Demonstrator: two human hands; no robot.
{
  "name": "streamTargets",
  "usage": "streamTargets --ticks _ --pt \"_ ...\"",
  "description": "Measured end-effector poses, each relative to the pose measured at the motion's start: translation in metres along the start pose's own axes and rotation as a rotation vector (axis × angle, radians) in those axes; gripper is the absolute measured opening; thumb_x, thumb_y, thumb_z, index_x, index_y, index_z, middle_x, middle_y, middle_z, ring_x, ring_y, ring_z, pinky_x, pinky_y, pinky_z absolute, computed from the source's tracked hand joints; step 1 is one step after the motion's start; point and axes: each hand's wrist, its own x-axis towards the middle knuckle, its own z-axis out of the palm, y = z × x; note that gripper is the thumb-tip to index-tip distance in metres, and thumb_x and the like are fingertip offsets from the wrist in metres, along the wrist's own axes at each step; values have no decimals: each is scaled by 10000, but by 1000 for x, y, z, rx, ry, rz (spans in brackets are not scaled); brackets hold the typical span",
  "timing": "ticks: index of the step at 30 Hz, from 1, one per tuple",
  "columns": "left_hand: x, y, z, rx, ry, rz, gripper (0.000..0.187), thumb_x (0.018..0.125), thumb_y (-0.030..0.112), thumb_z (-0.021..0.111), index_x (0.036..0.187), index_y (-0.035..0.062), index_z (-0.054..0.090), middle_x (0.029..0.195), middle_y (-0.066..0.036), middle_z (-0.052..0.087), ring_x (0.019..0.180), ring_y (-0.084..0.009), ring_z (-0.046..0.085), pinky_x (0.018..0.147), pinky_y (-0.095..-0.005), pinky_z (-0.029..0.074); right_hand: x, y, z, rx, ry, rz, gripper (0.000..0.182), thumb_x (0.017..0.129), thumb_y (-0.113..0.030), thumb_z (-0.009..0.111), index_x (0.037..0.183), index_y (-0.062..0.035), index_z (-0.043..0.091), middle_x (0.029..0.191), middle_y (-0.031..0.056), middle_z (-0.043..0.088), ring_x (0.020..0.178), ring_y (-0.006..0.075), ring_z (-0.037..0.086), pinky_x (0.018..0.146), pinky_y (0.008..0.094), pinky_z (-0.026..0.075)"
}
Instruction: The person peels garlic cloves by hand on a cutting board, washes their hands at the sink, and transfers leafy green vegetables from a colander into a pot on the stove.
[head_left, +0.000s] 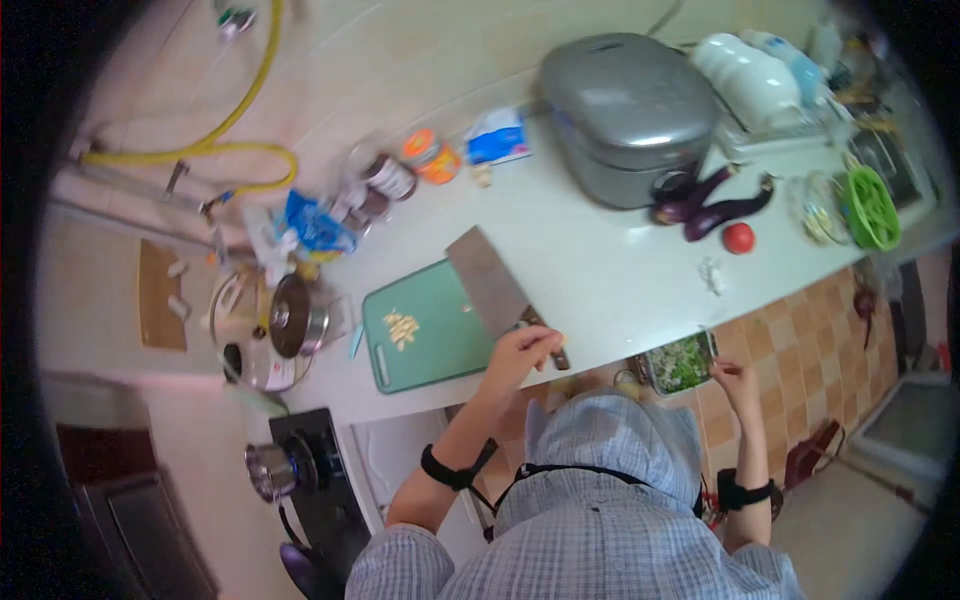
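Observation:
My left hand (pixel 524 352) is over the handle end of a cleaver (pixel 490 280), its fingers pinched together; what they hold, if anything, is too small to make out. The broad blade lies across the right side of a green cutting board (pixel 440 350). Peeled garlic cloves (pixel 402 328) are heaped on the board's left part. My right hand (pixel 738 386) is lowered past the counter's front edge, beside a bin (pixel 655 386) with green leafy scraps (pixel 682 360) in it. Its fingers are bent together near the bin's rim, and their contents are hidden.
A grey rice cooker (pixel 630 110) stands at the back. Right of it are eggplants (pixel 725 212), a tomato (pixel 739 238), a green basket (pixel 870 208) and a dish rack (pixel 780 138). Jars (pixel 388 178) line the wall. A lidded pot (pixel 300 315) is at left.

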Motion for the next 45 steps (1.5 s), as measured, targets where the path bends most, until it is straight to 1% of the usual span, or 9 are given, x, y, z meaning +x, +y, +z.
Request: streamTargets --ticks 8,15,18,20,24,29,32,38,45 --pt "5 -32 -179 -243 479 -103 178 766 235 595 842 75 612 666 38 533 554 -49 436 501 -172 362 10 14 4 -404 47 14 146 672 -60 621 798 8 596 724 135 607 657 197 585 586 282 448" --pt "14 -89 -281 218 551 -86 178 732 209 618 781 38 625 615 13 556 529 -55 476 459 -194 367 14 21 31 -411 94 18 105 684 -66 597 757 9 593 696 122 609 646 204 588 582 302 455" --pt "16 -112 -295 367 532 -58 171 715 181 632 732 11 622 584 -14 560 525 -78 502 470 -208 388 7 1 37 -413 -9 324 156 673 -84 606 806 -5 586 706 107 599 641 217 581 595 329 454" --pt "18 -126 -300 433 542 -57 169 708 167 636 709 -1 619 572 -30 563 530 -97 521 485 -220 406 2 25 35 -759 80 -78 160 706 -126 609 816 -14 577 691 92 576 566 189 561 538 313 449" --pt "14 -133 -303 560 585 50 182 715 149 630 798 -11 603 684 -84 600 616 -150 571 554 -256 444 -2 32 42 -567 176 -48 211 710 -147 624 844 -1 551 674 87 554 558 185 550 522 307 448" --pt "6 -102 -301 494 648 112 190 751 108 583 906 -2 574 795 -110 605 681 -180 576 609 -260 451 11 35 38 -285 -109 423 432 722 -183 626 1067 -1 441 818 118 570 664 167 559 535 258 455" --pt "6 -57 -276 -37 295 -17 245 782 71 530 1013 -7 526 889 -114 591 809 -204 570 707 -267 449 -11 19 65 -704 226 -158 348 778 -200 574 1038 12 480 800 99 583 647 124 562 514 210 437" --pt "16 32 -175 -369 -377 15 371 817 17 429 1170 -75 360 1070 -178 508 997 -230 502 878 -310 398 -18 -82 93 72 138 43 210 820 -148 519 944 19 547 779 63 598 689 113 569 560 207 444" --pt "17 76 -80 -319 -739 7 348 818 26 459 1151 -47 390 1068 -167 517 1005 -227 508 857 -312 416 -63 -233 132 319 36 -326 166 781 -60 557 936 -1 564 799 62 585 709 124 568 603 214 453"
